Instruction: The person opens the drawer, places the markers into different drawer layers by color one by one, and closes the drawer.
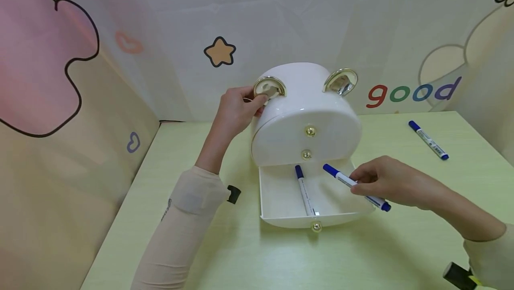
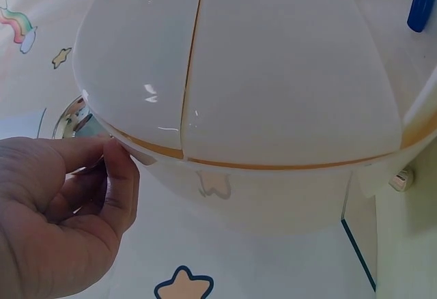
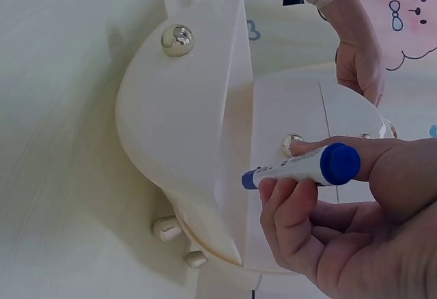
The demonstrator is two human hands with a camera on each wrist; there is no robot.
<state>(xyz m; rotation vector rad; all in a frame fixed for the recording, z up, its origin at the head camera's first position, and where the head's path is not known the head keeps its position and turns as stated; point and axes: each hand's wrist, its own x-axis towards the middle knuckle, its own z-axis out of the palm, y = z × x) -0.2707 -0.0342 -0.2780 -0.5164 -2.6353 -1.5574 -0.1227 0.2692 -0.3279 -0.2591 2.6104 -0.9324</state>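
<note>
A white rounded box (image 1: 305, 80) with gold ear-shaped trims and gold knobs stands on the table, its bottom drawer (image 1: 277, 196) pulled out. My left hand (image 1: 238, 109) pinches the gold-rimmed ear (image 1: 263, 85) on the box's left side. In the left wrist view, the left thumb and fingers (image 2: 119, 183) meet at the box's edge. Over the drawer's right side, my right hand (image 1: 387, 183) holds a blue-capped marker (image 1: 341, 177) between thumb and fingers, tilted and clear of the drawer floor. Another blue-capped marker (image 1: 306, 196) lies inside the drawer.
A third blue marker (image 1: 428, 140) lies on the pale green table (image 1: 421, 183) at the back right. Behind the box hangs a printed cloth backdrop (image 1: 176, 58) with a star and the word "good". The drawer's front knob (image 1: 316, 226) points toward me.
</note>
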